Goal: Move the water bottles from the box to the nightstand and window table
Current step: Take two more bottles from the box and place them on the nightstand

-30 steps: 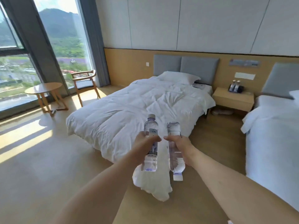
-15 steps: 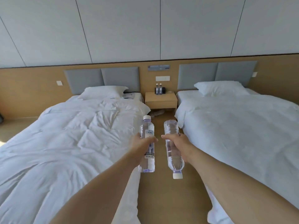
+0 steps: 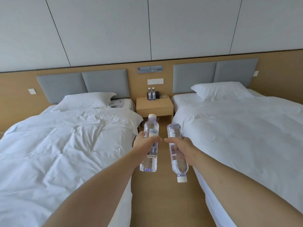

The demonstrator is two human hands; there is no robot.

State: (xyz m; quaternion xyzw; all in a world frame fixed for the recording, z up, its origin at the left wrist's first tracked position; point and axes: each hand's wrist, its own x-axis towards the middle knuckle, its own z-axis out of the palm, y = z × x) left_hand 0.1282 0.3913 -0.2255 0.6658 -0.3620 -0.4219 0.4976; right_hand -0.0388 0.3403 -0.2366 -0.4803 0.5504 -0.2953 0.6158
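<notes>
My left hand (image 3: 145,144) grips a clear water bottle (image 3: 150,128) round its middle, cap up. In my right hand (image 3: 182,147) a second clear bottle (image 3: 177,167) hangs upside down, its white cap pointing at the floor. Both are held out in front of me over the aisle between two beds. Straight ahead at the wall stands the wooden nightstand (image 3: 155,105), with two more water bottles (image 3: 151,94) upright on its top. The box and the window table are out of view.
A rumpled white bed (image 3: 65,145) lies on the left and a smooth white bed (image 3: 246,136) on the right, with a narrow wooden floor aisle (image 3: 164,202) between them. A dark object (image 3: 157,94) and a glass item sit on the nightstand beside the bottles.
My view has swung right from the window side to face the nightstand, then drawn closer along the aisle. Both hands keep their bottles in the same grip.
</notes>
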